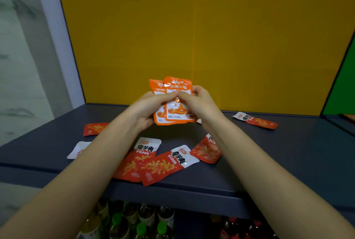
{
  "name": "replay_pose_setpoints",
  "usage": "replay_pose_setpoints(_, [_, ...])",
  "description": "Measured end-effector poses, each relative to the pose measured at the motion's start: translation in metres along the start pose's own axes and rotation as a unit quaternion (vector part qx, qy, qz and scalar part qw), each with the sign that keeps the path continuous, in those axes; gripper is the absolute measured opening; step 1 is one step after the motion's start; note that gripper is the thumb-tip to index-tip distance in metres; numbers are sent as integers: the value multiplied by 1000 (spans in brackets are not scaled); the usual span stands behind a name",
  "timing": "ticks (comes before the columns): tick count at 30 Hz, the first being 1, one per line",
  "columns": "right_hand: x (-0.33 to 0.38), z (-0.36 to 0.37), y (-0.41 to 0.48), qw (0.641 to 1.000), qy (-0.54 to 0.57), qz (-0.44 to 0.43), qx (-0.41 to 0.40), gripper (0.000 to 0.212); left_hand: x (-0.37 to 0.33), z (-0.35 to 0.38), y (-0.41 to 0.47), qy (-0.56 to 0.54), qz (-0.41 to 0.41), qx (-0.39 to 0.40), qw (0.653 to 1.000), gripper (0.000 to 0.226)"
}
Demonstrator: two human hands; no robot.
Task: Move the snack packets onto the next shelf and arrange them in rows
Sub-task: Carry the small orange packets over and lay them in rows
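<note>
both hands, left hand point(148, 110) and right hand point(199, 104), gripping two overlapped orange packets point(178, 102) upright above the dark shelf point(288, 152), red-and-white packets point(161, 165) scattered on the shelf below the hands

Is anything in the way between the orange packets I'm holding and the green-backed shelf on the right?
Nothing visible does. The left hand and right hand hold the orange packets above the dark shelf; one flat red packet lies beneath that path.
</note>
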State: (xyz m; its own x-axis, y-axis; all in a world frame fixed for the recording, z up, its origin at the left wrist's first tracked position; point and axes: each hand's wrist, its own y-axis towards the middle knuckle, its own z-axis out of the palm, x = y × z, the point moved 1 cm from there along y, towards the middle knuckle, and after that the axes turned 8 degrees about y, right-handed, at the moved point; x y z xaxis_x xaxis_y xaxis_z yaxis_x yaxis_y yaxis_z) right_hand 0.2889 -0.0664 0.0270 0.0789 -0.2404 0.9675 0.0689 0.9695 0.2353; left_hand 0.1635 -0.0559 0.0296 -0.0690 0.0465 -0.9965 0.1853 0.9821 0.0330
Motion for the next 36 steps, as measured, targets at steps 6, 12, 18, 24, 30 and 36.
replay_pose_setpoints(6, [5,41,-2,962,-248,-108,45,37,-8,-57,-28,-17,3,-96,995,11])
replay_pose_setpoints(12, [2,38,-8,946,-289,-121,79,28,-5,-124,-64,-34,-17,-161,986,14])
replay_pose_setpoints(18, [-11,3,-30,957,-269,-85,63,18,17,-123,-83,-28,-38,-122,991,16])
replay_pose_setpoints(24, [-11,-47,-74,961,-264,-75,-10,13,4,-47,-69,-8,7,-23,1000,6])
replay_pose_setpoints(30, [17,-127,-135,952,-274,-72,-119,16,-3,79,-78,-14,55,115,992,6])
replay_pose_setpoints(36, [41,-240,-237,929,-280,-14,-240,24,16,254,-118,-36,55,257,964,7])
